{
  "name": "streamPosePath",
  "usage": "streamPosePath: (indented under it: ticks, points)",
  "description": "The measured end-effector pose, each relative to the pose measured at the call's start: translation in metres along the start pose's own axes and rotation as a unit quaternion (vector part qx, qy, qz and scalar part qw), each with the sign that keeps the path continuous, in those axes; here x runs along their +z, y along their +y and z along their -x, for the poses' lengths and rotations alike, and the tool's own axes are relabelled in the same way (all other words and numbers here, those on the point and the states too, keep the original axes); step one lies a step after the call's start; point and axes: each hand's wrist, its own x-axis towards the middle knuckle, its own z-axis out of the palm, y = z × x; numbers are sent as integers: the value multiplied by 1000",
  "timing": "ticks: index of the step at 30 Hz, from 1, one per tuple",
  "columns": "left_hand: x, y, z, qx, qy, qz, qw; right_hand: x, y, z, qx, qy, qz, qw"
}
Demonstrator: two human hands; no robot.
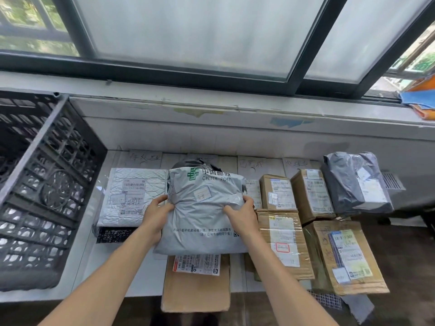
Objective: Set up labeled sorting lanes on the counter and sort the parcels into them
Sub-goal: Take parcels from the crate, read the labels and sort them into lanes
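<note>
A grey China Post mailer bag (202, 208) lies in the middle lane of the white counter (89, 262), on top of a flat brown box (195, 290) and a dark bag behind it. My left hand (156, 211) grips the bag's left edge and my right hand (240, 214) grips its right edge. To the left lies a white bubble mailer (131, 196). To the right stand several brown cardboard boxes (282, 241) and a dark grey bag (355, 182). Handwritten paper labels (144, 158) lean against the wall behind the lanes.
A large black plastic crate (42, 189) stands on the counter at the left. A window sill (211, 102) runs above the counter, with blue and orange cloths (419, 100) at its right end. A brown floor shows at the lower right.
</note>
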Motion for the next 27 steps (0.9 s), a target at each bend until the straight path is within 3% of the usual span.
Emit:
streamPosePath:
  ticks: [5,12,20,27]
  points:
    - [-9,-15,12,-27,-58,80,995,-2,3,11,-25,36,8,999]
    - [-10,-22,13,15,33,-83,996,14,10,20,-20,36,71,997]
    - [1,1,29,200,89,-193,957,13,14,24,-46,90,-7,995]
    - [10,5,23,188,111,-240,946,19,24,19,-88,89,74,989]
